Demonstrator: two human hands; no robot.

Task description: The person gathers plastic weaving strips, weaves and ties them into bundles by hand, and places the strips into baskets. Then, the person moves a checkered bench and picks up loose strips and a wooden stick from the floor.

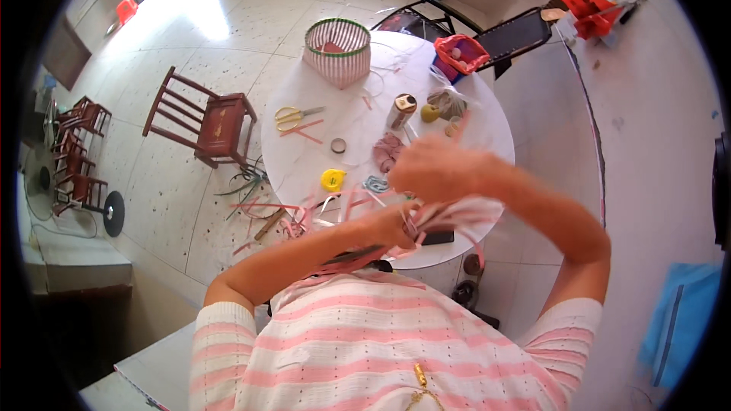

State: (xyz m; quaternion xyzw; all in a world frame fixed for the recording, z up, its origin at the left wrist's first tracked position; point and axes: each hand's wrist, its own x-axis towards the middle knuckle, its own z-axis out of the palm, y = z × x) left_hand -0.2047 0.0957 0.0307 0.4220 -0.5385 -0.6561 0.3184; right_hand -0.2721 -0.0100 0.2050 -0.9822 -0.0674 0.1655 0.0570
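Observation:
At the near edge of the round white table, my left hand (392,227) is closed around a bundle of pink and white plastic strips (464,215). The strip ends fan out to the right of the fist. My right hand (434,170) is raised just above and beyond it, bent at the wrist. Motion smears its fingers, so whether it grips a strip is not clear. More loose strips (293,221) lie left of my left forearm. A pink cloth-like bunch (387,151) and a light blue coil (375,184) rest just beyond my hands.
On the round table (293,160) are a striped woven basket (339,61), yellow-handled scissors (297,116), a tape roll (338,146), a yellow tape measure (333,179), a can (402,112) and a red-lined container (461,57). A wooden chair (221,125) stands left; a black-framed chair (510,38) stands behind.

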